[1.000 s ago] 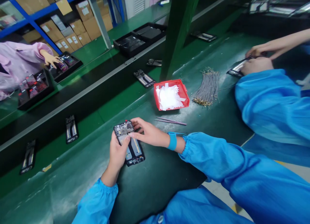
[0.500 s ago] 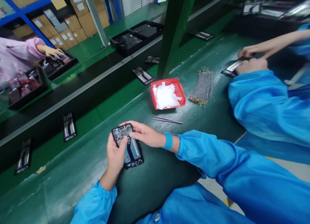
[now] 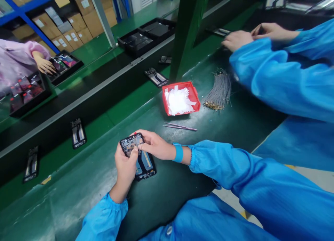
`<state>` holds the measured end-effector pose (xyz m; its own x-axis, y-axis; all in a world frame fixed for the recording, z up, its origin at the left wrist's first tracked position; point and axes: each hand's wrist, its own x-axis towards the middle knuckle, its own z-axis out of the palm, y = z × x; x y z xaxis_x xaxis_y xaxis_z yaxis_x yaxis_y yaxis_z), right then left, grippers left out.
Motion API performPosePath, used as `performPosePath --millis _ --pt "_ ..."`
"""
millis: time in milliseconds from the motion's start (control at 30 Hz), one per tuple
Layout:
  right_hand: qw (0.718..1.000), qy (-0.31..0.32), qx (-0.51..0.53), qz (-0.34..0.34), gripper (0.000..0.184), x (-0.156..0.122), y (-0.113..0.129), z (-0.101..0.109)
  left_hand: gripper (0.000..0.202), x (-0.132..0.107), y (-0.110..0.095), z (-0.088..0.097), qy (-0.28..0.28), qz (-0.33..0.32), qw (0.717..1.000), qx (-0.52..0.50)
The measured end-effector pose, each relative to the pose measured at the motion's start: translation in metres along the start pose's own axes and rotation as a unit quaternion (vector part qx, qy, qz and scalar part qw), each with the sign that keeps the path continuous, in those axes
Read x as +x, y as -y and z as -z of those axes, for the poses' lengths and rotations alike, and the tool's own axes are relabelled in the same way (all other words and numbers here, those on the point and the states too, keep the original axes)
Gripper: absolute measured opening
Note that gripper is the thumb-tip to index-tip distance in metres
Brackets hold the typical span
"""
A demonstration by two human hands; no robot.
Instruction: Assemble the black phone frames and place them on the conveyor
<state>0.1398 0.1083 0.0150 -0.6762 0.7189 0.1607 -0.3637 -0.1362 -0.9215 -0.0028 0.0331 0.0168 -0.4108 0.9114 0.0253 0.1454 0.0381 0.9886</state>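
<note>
green esd bench mat (image 3: 78, 199) beside a dark conveyor (image 3: 109, 91), cartons on racks behind; only the head view.

head view: left hand (image 3: 126, 164) is clamped round the near end of an open phone frame (image 3: 146, 164), thumb pressing on the board at its top. right hand (image 3: 153, 145), w/ a blue wrist strap (image 3: 179, 152), has its fingers closed on the frame's far right corner. frame is tilted up off the mat, close to the bench's near edge. vs a sec ago, both holds and the frame's spot are about the same, so the work on it looks unchanged, mid-step.

the big change is the co-worker: both their hands (image 3: 236, 40) were at the bench's right edge on another phone part and now reach over to the far edge by the conveyor, blurred.

tweezers (image 3: 180, 127) lie free just past the right hand. red tray (image 3: 196, 98) of white strips (image 3: 179, 101) and the cable bundle (image 3: 219, 91) sit further in, untouched. more frames (image 3: 78, 133) ride the conveyor.
</note>
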Motion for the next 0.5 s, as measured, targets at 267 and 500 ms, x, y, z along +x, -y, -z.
performPosePath --millis 267,500 --pt "0.992 0.062 -0.028 -0.107 0.046 0.002 -0.024 0.012 0.042 0.021 0.004 0.005 -0.046 0.074 0.984 -0.153" --pt "0.987 -0.078 -0.006 -0.143 0.07 0.005 -0.024 0.021 0.036 0.03 0.022 0.012 0.097 0.069 0.992 -0.03"
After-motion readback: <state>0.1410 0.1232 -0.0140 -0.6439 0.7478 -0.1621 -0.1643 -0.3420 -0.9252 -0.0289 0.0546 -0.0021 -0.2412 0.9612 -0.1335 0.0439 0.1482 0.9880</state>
